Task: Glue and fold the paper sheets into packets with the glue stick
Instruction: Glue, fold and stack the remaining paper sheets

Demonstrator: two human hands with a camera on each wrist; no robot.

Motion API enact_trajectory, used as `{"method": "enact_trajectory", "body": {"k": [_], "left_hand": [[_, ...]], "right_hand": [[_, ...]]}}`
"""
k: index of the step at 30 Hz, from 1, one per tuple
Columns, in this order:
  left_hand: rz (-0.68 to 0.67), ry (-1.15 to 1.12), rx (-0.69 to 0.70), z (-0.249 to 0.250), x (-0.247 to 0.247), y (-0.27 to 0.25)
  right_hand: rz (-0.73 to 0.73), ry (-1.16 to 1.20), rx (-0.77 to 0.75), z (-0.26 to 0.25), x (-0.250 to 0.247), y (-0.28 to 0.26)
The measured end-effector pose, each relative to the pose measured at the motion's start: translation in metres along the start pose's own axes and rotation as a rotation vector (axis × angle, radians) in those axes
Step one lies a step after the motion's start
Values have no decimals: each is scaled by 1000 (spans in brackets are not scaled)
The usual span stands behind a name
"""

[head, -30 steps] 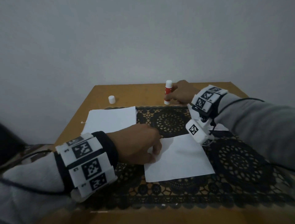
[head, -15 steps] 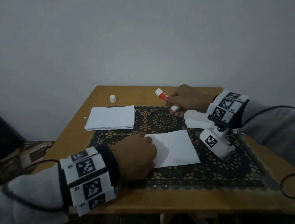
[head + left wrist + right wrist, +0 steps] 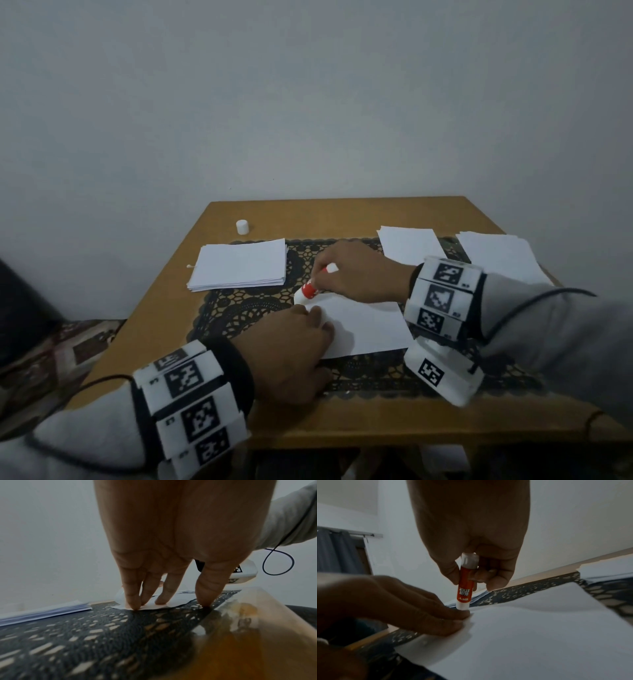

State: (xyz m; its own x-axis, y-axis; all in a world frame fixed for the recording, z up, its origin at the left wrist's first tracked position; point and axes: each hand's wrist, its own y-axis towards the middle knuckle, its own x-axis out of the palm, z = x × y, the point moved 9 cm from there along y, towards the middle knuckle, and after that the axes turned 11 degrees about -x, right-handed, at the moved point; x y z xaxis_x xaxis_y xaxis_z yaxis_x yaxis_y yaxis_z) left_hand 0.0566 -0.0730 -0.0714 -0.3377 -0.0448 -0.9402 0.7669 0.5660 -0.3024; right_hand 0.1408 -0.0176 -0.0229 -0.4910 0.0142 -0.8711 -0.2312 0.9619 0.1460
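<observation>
Head view: right hand [image 3: 356, 270] clamps the glue stick [image 3: 310, 289], tip at the paper sheet [image 3: 370, 325]'s far-left corner; left hand [image 3: 294, 346] fingers flat on its left edge. Thin paper likely buckles; hold near the glue.

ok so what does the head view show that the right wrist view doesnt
Only the head view shows the white cap standing on the table and the right-hand paper stacks. Only the right wrist view shows the label's lettering and a curtain. Both show the right hand gripping the glue stick, tip at the sheet the left hand presses.
</observation>
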Motion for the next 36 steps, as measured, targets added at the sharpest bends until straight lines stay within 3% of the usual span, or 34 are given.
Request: {"method": "enact_trajectory", "body": {"k": [11,25,36], "left_hand": [[8,27,-8,-2,1,2],[78,3,-16,-2,-18,10],[99,-6,-53,2,-24,31]], "right_hand": [[47,-131,-17,1,-4,6],[48,-176,146,56,-40,-40],[32,-272,210,65,-56,-58]]}}
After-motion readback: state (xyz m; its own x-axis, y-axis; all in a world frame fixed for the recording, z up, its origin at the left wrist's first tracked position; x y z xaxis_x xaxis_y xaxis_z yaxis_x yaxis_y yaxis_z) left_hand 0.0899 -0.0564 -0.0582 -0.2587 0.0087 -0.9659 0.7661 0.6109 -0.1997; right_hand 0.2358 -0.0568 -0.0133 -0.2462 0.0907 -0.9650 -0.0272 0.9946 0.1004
